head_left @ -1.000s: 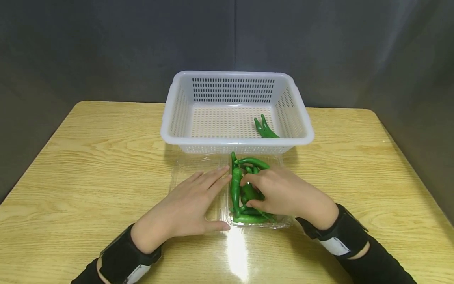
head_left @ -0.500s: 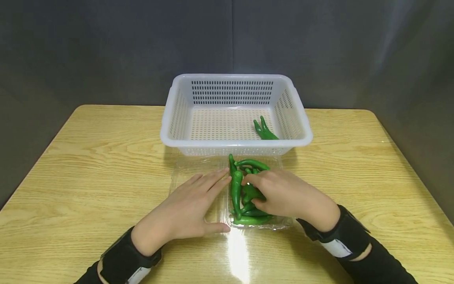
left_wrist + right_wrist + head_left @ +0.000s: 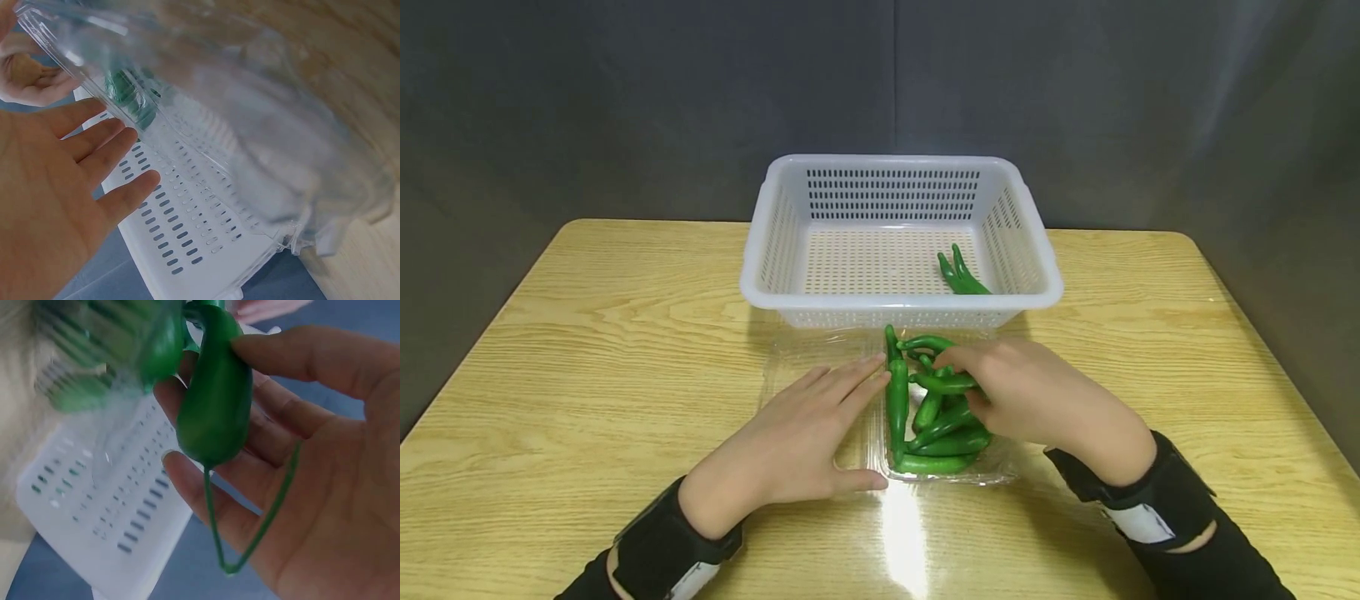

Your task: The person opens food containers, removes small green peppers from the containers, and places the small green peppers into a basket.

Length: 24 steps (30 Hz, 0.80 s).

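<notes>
My right hand (image 3: 1037, 396) pinches a green chili pepper (image 3: 215, 394) between thumb and fingers, over the right half of a clear plastic clamshell box (image 3: 951, 478). In the right wrist view, a thin stem loop hangs from the pepper's thick end. Several other green chili peppers (image 3: 898, 408) lie in that half of the box, some along its left side and some across its near end. My left hand (image 3: 805, 442) lies with fingers spread over the box's flat, open left half, fingertips (image 3: 150, 180) beside the fold.
Just behind the box stands a white perforated plastic basket (image 3: 902, 302). A couple of green chili peppers (image 3: 961, 275) lie in its near right corner. Both stand on a wood-grain table (image 3: 625, 333), with a dark curtain (image 3: 662, 100) behind.
My right hand has moved up and to the right, now with a pepper lifted in its fingers. Peppers it covered at the near end now show. My left hand has stayed in place.
</notes>
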Each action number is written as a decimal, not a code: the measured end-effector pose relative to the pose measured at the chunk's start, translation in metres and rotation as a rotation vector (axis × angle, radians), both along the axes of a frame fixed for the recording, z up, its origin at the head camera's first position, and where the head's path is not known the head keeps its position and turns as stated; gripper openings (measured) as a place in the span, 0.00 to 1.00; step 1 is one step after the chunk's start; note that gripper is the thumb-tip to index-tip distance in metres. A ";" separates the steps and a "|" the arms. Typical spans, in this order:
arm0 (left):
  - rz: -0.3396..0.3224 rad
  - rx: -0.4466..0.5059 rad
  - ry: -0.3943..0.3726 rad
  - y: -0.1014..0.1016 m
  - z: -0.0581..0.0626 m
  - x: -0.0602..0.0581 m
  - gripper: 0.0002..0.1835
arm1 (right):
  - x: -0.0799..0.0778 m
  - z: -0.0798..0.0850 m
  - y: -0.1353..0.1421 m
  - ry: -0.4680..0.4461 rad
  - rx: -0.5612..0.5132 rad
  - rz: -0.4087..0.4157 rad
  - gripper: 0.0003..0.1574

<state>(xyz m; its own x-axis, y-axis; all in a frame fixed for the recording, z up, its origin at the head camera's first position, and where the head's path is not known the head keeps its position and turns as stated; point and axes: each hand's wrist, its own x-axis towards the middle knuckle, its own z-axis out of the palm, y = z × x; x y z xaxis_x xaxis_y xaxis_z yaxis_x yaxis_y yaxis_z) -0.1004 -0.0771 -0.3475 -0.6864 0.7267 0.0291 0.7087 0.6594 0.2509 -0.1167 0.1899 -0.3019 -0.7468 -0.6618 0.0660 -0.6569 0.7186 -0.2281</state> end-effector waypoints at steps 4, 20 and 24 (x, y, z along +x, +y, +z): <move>0.002 0.003 -0.006 0.000 -0.001 0.000 0.57 | 0.000 0.006 0.006 0.025 -0.036 -0.010 0.27; 0.004 -0.004 -0.005 0.000 -0.001 0.000 0.57 | -0.001 0.015 0.014 0.116 -0.084 0.019 0.23; 0.008 0.003 -0.016 0.000 0.000 0.000 0.58 | -0.001 0.017 0.015 0.149 -0.119 0.044 0.23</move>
<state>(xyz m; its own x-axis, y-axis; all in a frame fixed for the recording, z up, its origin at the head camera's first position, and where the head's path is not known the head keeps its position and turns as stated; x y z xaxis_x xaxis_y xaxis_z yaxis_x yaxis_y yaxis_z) -0.1003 -0.0768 -0.3477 -0.6925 0.7211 0.0201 0.6993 0.6642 0.2641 -0.1181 0.2048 -0.2850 -0.6938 -0.6742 0.2532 -0.7197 0.6625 -0.2079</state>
